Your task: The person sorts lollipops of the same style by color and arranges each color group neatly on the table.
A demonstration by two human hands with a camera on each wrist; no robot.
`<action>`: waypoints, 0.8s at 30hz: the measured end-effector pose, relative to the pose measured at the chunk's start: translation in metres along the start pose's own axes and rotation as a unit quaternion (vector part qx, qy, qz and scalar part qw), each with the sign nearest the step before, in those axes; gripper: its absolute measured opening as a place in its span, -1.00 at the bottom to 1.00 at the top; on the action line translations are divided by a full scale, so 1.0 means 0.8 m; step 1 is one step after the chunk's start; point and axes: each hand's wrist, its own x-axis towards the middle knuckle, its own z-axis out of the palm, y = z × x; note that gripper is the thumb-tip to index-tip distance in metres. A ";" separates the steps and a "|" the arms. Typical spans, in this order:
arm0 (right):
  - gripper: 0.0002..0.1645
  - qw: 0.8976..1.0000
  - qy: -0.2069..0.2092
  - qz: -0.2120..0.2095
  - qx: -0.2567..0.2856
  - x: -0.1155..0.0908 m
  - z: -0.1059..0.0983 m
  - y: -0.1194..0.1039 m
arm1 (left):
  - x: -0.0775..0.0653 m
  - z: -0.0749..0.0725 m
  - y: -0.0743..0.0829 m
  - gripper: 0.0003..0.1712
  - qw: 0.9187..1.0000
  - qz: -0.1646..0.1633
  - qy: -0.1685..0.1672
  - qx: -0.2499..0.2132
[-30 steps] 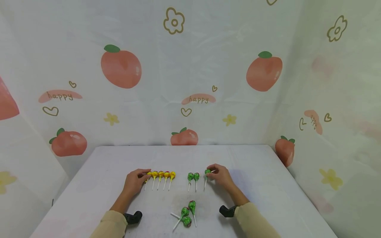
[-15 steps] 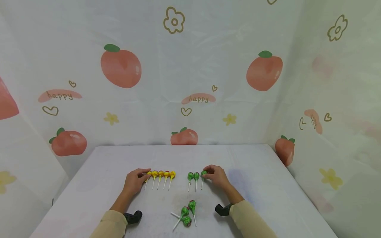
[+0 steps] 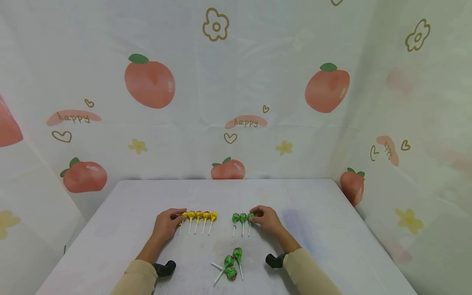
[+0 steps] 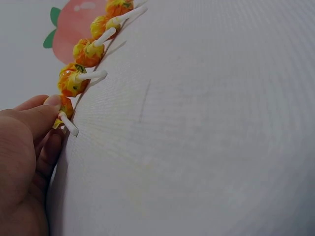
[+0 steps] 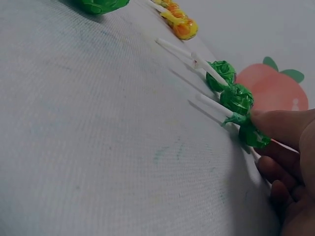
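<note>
Several yellow lollipops [image 3: 199, 215] lie in a row, white sticks toward the person. At the row's left end my left hand [image 3: 166, 224] pinches the outermost yellow lollipop [image 4: 65, 109] by its wrapped head, between thumb and fingers. To the right, two green lollipops [image 3: 239, 218] lie side by side. Beside them my right hand [image 3: 268, 218] pinches a third green lollipop [image 5: 252, 133] by its head, with its stick pointing toward the person. In the right wrist view that head sits close against its neighbour; the fingers partly cover it.
Nearer the person, three more green lollipops [image 3: 231, 266] lie loosely on the white table [image 3: 206, 192], two with crossed sticks. A gap separates the yellow row from the green one. Behind the table hangs a fruit-printed curtain [image 3: 243, 73]. Black wrist devices [image 3: 165, 268] sit at both sleeves.
My right hand has slid left with its green lollipop, bringing it up to the other two in the row. The left hand stays at the yellow row's end.
</note>
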 end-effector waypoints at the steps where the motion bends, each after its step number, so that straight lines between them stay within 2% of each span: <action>1: -0.77 1.000 -0.001 0.001 0.001 0.000 0.000 0.000 | 0.000 0.000 0.000 -0.68 1.000 -0.001 0.000 0.000; 24: -0.72 1.000 -0.001 -0.012 0.020 -0.002 -0.002 0.003 | 0.000 0.001 0.000 -0.67 1.000 0.001 0.001 -0.005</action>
